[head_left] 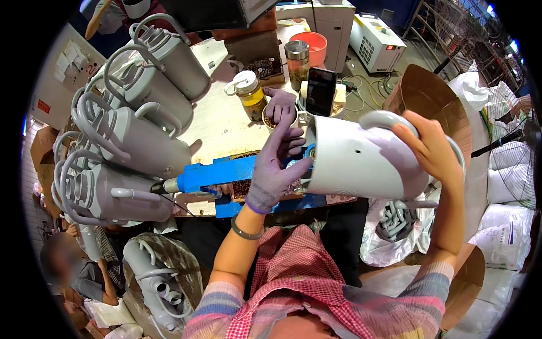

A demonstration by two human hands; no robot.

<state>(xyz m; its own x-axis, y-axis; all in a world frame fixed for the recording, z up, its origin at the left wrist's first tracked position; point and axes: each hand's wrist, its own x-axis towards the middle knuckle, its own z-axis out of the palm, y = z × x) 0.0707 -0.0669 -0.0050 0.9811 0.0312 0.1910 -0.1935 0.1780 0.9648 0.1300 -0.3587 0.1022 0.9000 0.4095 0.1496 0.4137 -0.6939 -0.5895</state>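
A grey plastic kettle shell lies on its side in front of me. My bare right hand grips it at its curved handle. My left hand, in a purple glove, rests its fingers at the shell's open end, over a blue metal jig on the workbench. A small bowl of dark small parts stands just beyond the gloved fingers. A blue-handled driver tool lies left of the jig.
Several finished grey kettle shells are stacked at the left. Jars, a phone and a red bowl stand on the bench. A cardboard box is at the right, a bag of grey handles below. A seated person is at lower left.
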